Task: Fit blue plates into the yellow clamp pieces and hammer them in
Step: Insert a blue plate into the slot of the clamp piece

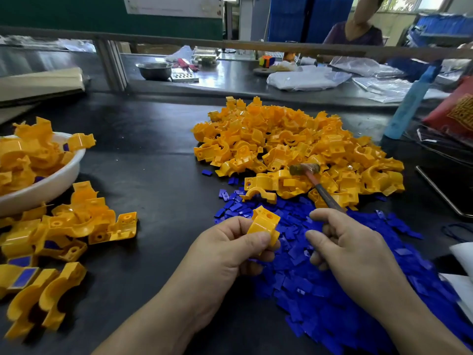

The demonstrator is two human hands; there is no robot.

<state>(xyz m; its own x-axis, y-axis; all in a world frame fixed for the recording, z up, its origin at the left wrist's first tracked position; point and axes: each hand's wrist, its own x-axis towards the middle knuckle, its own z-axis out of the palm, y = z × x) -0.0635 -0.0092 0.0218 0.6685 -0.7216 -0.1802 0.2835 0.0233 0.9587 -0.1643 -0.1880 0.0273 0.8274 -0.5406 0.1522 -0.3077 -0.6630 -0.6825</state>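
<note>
The left hand (230,249) holds a single yellow clamp piece (265,222) just below the middle of the view; its thumb lies across the piece's lower edge and its fingers curl behind it; the piece's curved back faces up and one round hole shows near its upper corner; it is held off the table (158,162), above the near left edge of the blue plates (332,290); the right hand (350,248) sits at 3 o'clock from the left one, near but apart; its fingers are curled round the handle of a hammer (318,185), whose shaft runs out toward 11 o'clock; the hammer's worn head lies over the near side of the pile of yellow clamp pieces (294,147); the right thumb and forefinger point down at the blue plates, and I cannot tell whether they pinch one; the blue plates spread in a loose heap from under both hands toward 4 o'clock, as far as the lower right edge; the yellow pile lies at 12 to 1 o'clock from the hands and touches the far side of the blue heap; at 9 o'clock a white bowl (65,172) stands heaped with more yellow pieces; at 8 o'clock a cluster of finished pieces (76,224) lies on the table, several with a blue plate seated in one face; at 12 o'clock, beyond a rail, a second table carries a metal bowl (154,70) and clear plastic bags (307,78), with another person (357,34) behind it
</note>
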